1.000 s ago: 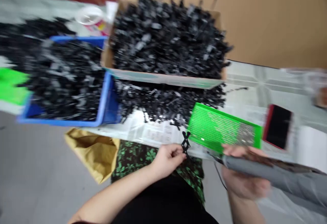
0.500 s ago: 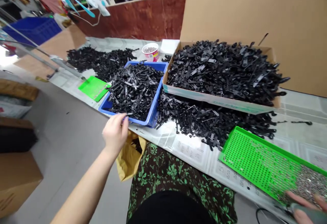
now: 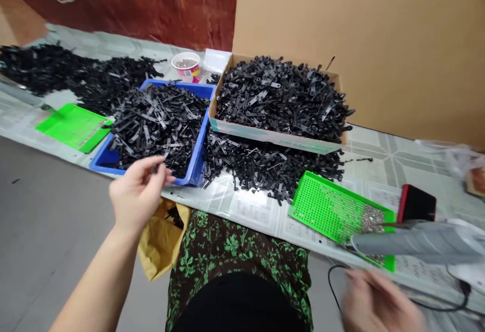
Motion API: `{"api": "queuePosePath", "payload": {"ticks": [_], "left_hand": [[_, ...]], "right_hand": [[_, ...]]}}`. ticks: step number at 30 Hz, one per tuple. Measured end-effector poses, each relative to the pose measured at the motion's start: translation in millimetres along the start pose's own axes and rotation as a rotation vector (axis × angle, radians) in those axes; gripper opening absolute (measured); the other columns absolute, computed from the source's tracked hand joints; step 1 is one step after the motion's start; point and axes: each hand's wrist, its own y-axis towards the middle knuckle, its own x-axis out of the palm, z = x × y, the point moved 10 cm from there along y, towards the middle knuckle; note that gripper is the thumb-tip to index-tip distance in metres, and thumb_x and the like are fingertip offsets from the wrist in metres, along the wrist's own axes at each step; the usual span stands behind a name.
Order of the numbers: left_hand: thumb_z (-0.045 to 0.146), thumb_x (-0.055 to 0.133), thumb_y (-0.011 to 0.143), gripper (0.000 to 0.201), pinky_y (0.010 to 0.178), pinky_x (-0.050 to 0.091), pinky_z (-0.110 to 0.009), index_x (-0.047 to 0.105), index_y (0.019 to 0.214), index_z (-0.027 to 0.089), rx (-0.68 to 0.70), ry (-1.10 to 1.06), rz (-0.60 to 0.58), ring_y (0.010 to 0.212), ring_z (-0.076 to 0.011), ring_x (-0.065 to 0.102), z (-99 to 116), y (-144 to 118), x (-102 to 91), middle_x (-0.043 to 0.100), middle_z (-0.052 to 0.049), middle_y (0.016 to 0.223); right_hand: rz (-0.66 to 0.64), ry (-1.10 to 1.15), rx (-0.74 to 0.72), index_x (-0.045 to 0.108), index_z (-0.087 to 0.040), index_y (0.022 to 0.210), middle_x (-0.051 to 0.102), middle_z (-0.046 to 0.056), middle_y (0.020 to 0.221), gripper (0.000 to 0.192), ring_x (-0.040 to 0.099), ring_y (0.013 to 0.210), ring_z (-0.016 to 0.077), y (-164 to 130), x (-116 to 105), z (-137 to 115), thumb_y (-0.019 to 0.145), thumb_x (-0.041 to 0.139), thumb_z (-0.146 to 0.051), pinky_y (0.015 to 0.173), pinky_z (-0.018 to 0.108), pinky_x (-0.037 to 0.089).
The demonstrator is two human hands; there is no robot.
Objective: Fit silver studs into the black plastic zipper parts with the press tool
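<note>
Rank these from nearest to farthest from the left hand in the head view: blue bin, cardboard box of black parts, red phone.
1. Blue bin: just beyond the left hand, its fingers at the bin's front rim.
2. Cardboard box of black parts: further back, to the right of the bin.
3. Red phone: far right, behind the grey tool.

A long tabletop point(image 3: 382, 152) with a pale patterned cover is carrying everything. A blue bin point(image 3: 197, 155) full of black plastic strips is sitting near the front edge, and a cardboard box point(image 3: 265, 134) heaped with black parts is standing just beside it. Loose black parts point(image 3: 265, 165) are lying in front of the box, and another pile point(image 3: 56, 69) is spreading at the far left. Two green perforated trays point(image 3: 322, 205) point(image 3: 70, 126) are lying flat. A small cup point(image 3: 186, 65), a grey power tool point(image 3: 417, 242) and a red-edged phone point(image 3: 417, 203) are resting there too.
</note>
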Motion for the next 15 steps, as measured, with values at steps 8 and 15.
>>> {"api": "queuePosePath", "payload": {"ticks": [8, 15], "left_hand": [[0.035, 0.078, 0.062, 0.035, 0.052, 0.054, -0.030, 0.069, 0.088, 0.015, -0.642, -0.531, -0.289, 0.053, -0.0214, 0.069, -54, -123, 72.3, 0.072, -0.005, 0.061], [0.028, 0.080, 0.055, 0.031, 0.055, 0.052, -0.024, 0.071, 0.080, 0.013, -0.993, -0.710, -0.317, 0.057, -0.0147, 0.067, -84, -146, 126.0, 0.071, -0.004, 0.065]], "right_hand": [[-0.884, -0.342, -0.381, 0.064, -0.011, 0.099, 0.069, 0.017, 0.089, 0.021, 0.068, 0.079, 0.0263, -14, 273, -129, 0.088, 0.047, -0.018, 0.059, 0.033, 0.053], [-1.034, 0.088, -0.242, 0.066, -0.018, 0.108, 0.067, 0.008, 0.087, 0.025, 0.064, 0.078, 0.0174, -14, 227, -113, 0.088, 0.050, -0.020, 0.071, 0.029, 0.053]]}}
